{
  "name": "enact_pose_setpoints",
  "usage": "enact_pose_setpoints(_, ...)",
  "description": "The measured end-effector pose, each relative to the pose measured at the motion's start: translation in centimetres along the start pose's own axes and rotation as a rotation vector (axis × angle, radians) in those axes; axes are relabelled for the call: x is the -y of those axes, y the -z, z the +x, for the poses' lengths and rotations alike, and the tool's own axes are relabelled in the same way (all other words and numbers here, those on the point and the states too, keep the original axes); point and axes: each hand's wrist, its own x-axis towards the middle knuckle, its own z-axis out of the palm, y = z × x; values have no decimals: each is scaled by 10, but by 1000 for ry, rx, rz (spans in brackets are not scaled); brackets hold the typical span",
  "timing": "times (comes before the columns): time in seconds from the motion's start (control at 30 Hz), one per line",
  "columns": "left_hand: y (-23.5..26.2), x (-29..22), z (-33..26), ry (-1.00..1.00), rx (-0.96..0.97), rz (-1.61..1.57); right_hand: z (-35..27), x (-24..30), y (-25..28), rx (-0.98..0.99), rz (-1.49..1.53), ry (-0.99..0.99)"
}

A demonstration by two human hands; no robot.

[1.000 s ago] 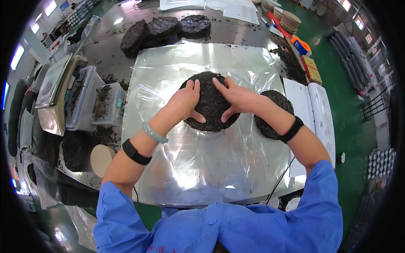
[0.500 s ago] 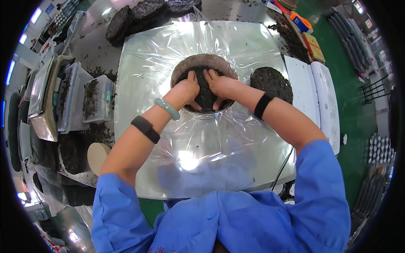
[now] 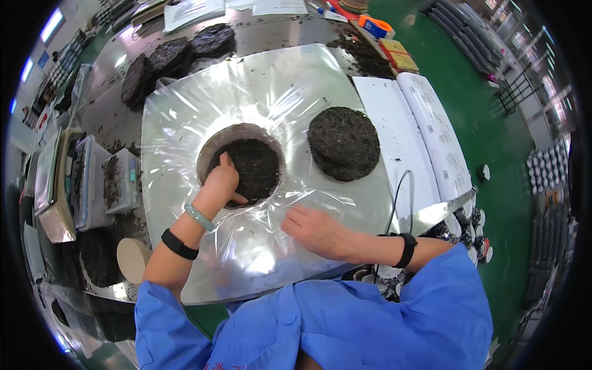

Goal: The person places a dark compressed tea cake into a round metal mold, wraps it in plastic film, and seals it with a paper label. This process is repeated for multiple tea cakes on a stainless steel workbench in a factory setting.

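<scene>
My left hand (image 3: 223, 183) reaches into a round mould ring (image 3: 211, 140), thumb and fingers spread. Its fingertips rest on the dark, flaky material (image 3: 256, 169) filling the ring. Clear plastic film (image 3: 185, 105) lines the ring and spreads in creases over the pale board around it. Outside the ring's near right side, my right hand (image 3: 316, 232) is closed, its curled fingers at the creased film. Their tips are partly hidden. To the right of the ring, a dark round pressed cake (image 3: 344, 144) lies flat on the board.
Several dark cakes (image 3: 169, 57) lean together at the back left. Clear plastic tubs (image 3: 121, 180) stand on the left beside a beige disc (image 3: 132, 260). White paper (image 3: 394, 135) covers the right side, with a black cable (image 3: 394, 206) across it. A tape dispenser (image 3: 376, 26) sits at the back right.
My right hand has left the ring and moved back to the film at its near right. My left hand remains inside. The view has shifted, showing more of the table's right side.
</scene>
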Motion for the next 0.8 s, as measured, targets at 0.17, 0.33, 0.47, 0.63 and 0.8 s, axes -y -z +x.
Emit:
enact_pose_setpoints(0.17,3,-7,-10,91,-8,-155,-11,-28,66,-152,474,-186)
enact_pose_setpoints(0.33,57,-30,-44,33,-226,-517,-38,-156,32,-403,-371,-491)
enact_pose_setpoints(0.47,48,-79,-86,-440,-594,-660,-43,-153,42,-517,-101,-615)
enact_pose_setpoints(0.63,16,-106,-104,-627,-330,-712,64,-69,61,-597,-145,-45)
enact_pose_setpoints(0.8,41,-64,-129,-22,-678,-1386,87,-55,51,-762,-296,182)
